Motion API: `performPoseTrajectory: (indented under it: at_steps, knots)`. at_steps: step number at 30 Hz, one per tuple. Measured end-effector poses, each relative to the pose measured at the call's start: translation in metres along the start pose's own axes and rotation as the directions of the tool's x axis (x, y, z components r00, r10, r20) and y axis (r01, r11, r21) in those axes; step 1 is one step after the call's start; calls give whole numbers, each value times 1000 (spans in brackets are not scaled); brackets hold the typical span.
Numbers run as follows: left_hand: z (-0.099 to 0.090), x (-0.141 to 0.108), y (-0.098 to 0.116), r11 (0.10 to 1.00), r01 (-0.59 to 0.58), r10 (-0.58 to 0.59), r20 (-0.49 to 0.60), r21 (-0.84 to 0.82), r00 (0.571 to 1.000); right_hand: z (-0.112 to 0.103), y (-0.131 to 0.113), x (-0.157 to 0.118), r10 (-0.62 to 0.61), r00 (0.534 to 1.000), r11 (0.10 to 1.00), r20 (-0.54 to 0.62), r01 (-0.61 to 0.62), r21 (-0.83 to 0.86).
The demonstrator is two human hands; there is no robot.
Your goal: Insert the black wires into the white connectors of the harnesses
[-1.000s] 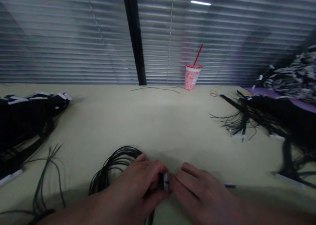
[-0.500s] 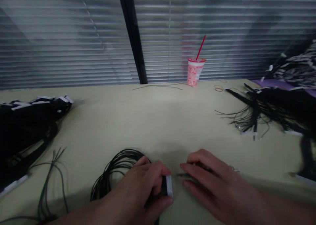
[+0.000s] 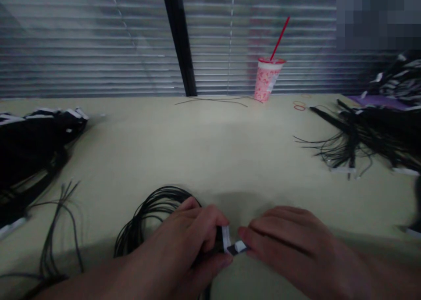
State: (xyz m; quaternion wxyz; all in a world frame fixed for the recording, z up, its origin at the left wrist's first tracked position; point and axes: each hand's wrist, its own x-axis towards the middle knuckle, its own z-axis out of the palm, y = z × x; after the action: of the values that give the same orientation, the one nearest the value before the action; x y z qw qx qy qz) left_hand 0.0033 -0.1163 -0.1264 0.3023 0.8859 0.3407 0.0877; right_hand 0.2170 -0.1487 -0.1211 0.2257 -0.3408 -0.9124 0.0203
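Note:
My left hand (image 3: 194, 243) is closed around the end of a bundle of black wires, its thumb and fingers gripping a narrow white connector (image 3: 226, 236). The wire bundle (image 3: 148, 212) loops out behind that hand onto the table. Against the connector's lower end sits a small black-and-white piece (image 3: 239, 247), with the fingertips of my right hand (image 3: 292, 243) pinched on its other end. The right fingers hide the rest of this piece, so I cannot tell its full shape.
Dark wire harnesses with white connectors lie at the left (image 3: 36, 146) and right (image 3: 378, 129). Loose wires (image 3: 59, 230) lie near the left forearm. A pink cup (image 3: 267, 80) with a red straw stands by the blinds (image 3: 131, 41), near thin wires and rubber bands (image 3: 299, 107).
My right hand has come up to the connector; the piece in its fingers now touches the connector's lower end. The left hand keeps its grip. The camera view has shifted slightly.

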Motion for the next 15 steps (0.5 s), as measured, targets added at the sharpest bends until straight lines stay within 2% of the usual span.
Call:
performPoseTrajectory:
  at_steps: [5,15]
  knots:
    - [1,0,0,1000,6,-6,-14,-1,1000,2,-2,0,12,1000,996,10,-11,-83]
    - [1,0,-1,999,-8,8,-22,-40,1000,3,-2,2,-9,999,996,35,12,-87]
